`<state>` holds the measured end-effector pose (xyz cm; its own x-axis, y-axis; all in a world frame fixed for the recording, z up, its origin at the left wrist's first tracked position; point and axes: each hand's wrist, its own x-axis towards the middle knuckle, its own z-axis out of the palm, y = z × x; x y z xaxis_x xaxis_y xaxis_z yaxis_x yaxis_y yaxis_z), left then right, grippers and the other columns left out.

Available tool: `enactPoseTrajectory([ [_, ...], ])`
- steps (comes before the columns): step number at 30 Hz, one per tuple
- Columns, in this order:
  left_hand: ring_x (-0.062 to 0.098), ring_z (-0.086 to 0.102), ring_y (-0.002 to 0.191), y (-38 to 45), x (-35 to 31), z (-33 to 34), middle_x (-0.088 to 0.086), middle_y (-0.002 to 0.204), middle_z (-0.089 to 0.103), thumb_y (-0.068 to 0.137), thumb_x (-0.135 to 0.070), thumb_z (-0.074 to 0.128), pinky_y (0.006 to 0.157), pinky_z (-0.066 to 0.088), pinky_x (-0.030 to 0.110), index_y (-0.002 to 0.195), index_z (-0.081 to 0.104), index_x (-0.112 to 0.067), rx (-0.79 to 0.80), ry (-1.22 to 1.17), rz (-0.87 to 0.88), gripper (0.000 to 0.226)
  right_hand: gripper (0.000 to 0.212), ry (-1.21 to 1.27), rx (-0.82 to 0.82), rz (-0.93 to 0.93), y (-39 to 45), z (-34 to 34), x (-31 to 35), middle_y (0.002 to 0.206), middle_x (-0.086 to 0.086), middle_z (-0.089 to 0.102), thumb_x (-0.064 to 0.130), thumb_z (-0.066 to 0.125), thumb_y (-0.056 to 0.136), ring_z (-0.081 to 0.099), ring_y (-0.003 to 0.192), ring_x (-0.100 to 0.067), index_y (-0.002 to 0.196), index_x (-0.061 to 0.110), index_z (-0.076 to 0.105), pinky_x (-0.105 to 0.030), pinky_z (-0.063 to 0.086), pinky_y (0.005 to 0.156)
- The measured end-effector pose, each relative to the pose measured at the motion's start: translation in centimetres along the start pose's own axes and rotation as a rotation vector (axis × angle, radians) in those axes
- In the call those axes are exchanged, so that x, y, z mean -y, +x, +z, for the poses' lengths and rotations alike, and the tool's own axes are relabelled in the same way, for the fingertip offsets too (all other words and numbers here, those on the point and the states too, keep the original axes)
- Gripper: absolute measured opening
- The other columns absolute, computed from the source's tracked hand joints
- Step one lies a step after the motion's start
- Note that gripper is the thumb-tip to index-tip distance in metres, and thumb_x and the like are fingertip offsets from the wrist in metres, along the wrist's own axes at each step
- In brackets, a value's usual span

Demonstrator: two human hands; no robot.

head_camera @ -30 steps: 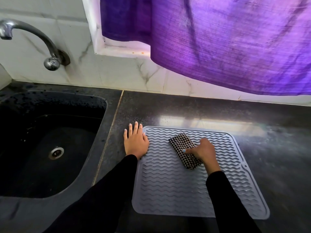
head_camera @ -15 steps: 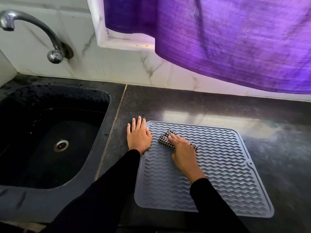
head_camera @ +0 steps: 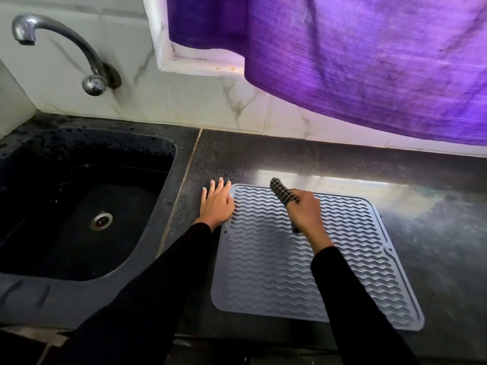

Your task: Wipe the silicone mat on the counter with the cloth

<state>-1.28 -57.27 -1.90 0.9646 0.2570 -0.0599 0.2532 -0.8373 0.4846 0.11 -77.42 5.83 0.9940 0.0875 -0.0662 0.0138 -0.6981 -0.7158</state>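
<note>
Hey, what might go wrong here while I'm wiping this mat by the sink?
The left hand pins only the mat's far left corner, so hard strokes by the right hand could slide or buckle the rest. The cloth is bunched up and pokes out of the fist, so little of it may touch the ridges. The mat's near edge sits close to the counter front.

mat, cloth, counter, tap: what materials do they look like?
Grey wavy-ribbed mat: looks like matte silicone, with moulded ridges and soft rounded corners.
Black-and-white checked cloth: woven fabric, folded, gripped by the right hand.
Dark speckled counter: probably polished stone; it reflects the window.
Curved silver tap: shiny metal, likely chromed.
</note>
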Motion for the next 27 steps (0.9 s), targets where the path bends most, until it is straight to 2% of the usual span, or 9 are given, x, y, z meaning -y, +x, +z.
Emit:
enactPoseTrajectory([
  [3,0.019,0.001,0.146,-1.7,0.5,0.2,0.002,0.159,0.006,0.099,-0.021,0.026,0.116,-0.002,0.045,0.149,0.015,-0.024,0.003,0.106,0.116,0.052,0.051,-0.216,0.084,-0.233,-2.4,3.2,-0.2,0.11,-0.008,0.069,-0.002,0.049,0.078,0.062,0.102,-0.025,0.118,0.025,0.064,-0.031,0.046,0.089],
  [6,0.016,0.002,0.146,-2.7,0.9,1.0,0.0,0.159,0.005,0.1,-0.024,0.023,0.117,-0.003,0.042,0.149,0.012,-0.028,-0.03,0.217,0.159,0.05,0.065,-0.513,0.241,-0.523,-3.3,4.5,-1.7,0.143,0.012,0.044,-0.003,0.048,0.078,0.036,0.136,-0.011,0.133,0.032,0.049,-0.03,0.017,0.116],
  [10,0.014,0.003,0.146,-2.5,1.0,0.9,-0.002,0.159,0.007,0.101,-0.025,0.023,0.117,-0.002,0.04,0.149,0.015,-0.026,-0.039,0.216,0.155,0.049,0.061,-0.672,0.174,-0.573,-2.9,3.5,-2.2,0.141,0.021,0.042,-0.001,0.051,0.081,0.024,0.141,-0.007,0.129,0.037,0.05,-0.037,-0.006,0.117],
  [13,0.013,0.001,0.146,-2.7,1.1,0.8,-0.003,0.159,0.005,0.101,-0.026,0.023,0.117,-0.003,0.04,0.149,0.014,-0.025,-0.026,0.214,0.144,0.049,0.053,-0.745,0.154,-0.548,-2.4,2.7,-2.0,0.141,0.014,0.046,0.003,0.051,0.084,0.022,0.142,-0.008,0.123,0.038,0.056,-0.04,-0.014,0.116],
  [16,0.013,-0.001,0.146,-2.7,0.9,0.6,-0.003,0.159,0.003,0.101,-0.026,0.022,0.118,-0.004,0.04,0.15,0.012,-0.024,0.006,0.212,0.142,0.049,0.041,-0.9,0.171,-0.571,-1.8,1.9,-1.3,0.142,0.003,0.047,0.009,0.048,0.088,0.022,0.142,-0.012,0.117,0.034,0.061,-0.043,-0.014,0.116],
  [19,0.014,-0.003,0.146,-2.7,0.9,0.5,-0.002,0.159,0.0,0.101,-0.026,0.021,0.118,-0.005,0.041,0.15,0.011,-0.023,0.026,0.215,0.136,0.05,0.025,-1.005,0.13,-0.471,-1.1,0.5,0.0,0.121,-0.004,0.064,0.013,0.048,0.088,0.052,0.123,-0.015,0.103,0.022,0.066,-0.043,-0.008,0.116],
  [21,0.014,-0.004,0.146,-2.8,0.9,0.5,-0.002,0.159,-0.001,0.101,-0.026,0.02,0.118,-0.005,0.042,0.15,0.01,-0.023,0.032,0.218,0.139,0.05,0.024,-0.938,0.088,-0.289,-1.0,-0.8,0.9,0.105,-0.004,0.068,0.013,0.049,0.087,0.062,0.105,-0.021,0.1,0.02,0.067,-0.041,0.014,0.116],
  [24,0.013,-0.005,0.146,-2.8,0.7,0.6,-0.003,0.159,-0.001,0.101,-0.026,0.019,0.118,-0.005,0.041,0.15,0.01,-0.024,0.029,0.208,0.126,0.05,0.039,-0.547,0.103,-0.169,-1.6,0.2,2.1,0.108,-0.007,0.068,0.009,0.047,0.082,0.061,0.103,-0.03,0.107,0.03,0.067,-0.038,0.047,0.088],
  [27,0.013,-0.004,0.146,-2.8,0.9,0.6,-0.004,0.159,0.0,0.1,-0.025,0.02,0.118,-0.005,0.041,0.15,0.011,-0.024,0.022,0.216,0.132,0.05,0.049,-0.578,0.188,-0.322,-3.2,3.8,1.2,0.12,0.001,0.065,0.005,0.046,0.081,0.054,0.117,-0.022,0.116,0.034,0.063,-0.035,0.034,0.105],
])
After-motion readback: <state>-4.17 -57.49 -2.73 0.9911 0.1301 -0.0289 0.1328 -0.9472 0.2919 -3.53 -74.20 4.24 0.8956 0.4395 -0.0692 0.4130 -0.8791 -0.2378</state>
